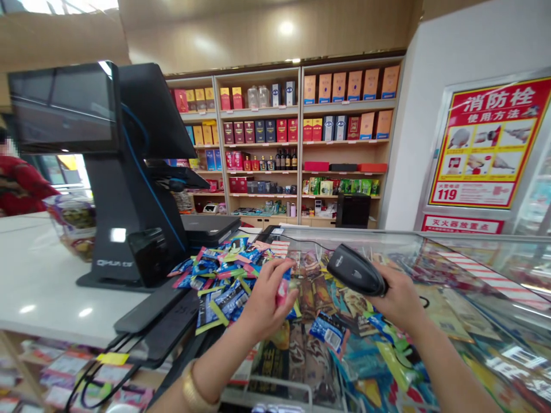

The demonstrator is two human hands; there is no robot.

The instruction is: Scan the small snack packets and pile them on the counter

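Observation:
My left hand (269, 295) is closed on a small pink snack packet (282, 291), held above a glass counter (456, 269). My right hand (398, 298) grips a black handheld barcode scanner (355, 269), its head pointing left toward the packet. A heap of small blue, pink and green snack packets (224, 275) lies on the counter just left of my left hand. One blue packet (328, 331) lies between my two forearms. A gold bracelet (193, 393) sits on my left wrist.
A black checkout terminal with two screens (107, 166) stands on a white counter (38, 281) at left, a keyboard (167, 327) before it. Shelves of boxed goods and bottles (284, 143) line the back wall. A person in red (17, 183) is at far left. A red fire-hydrant poster (486, 143) hangs at right.

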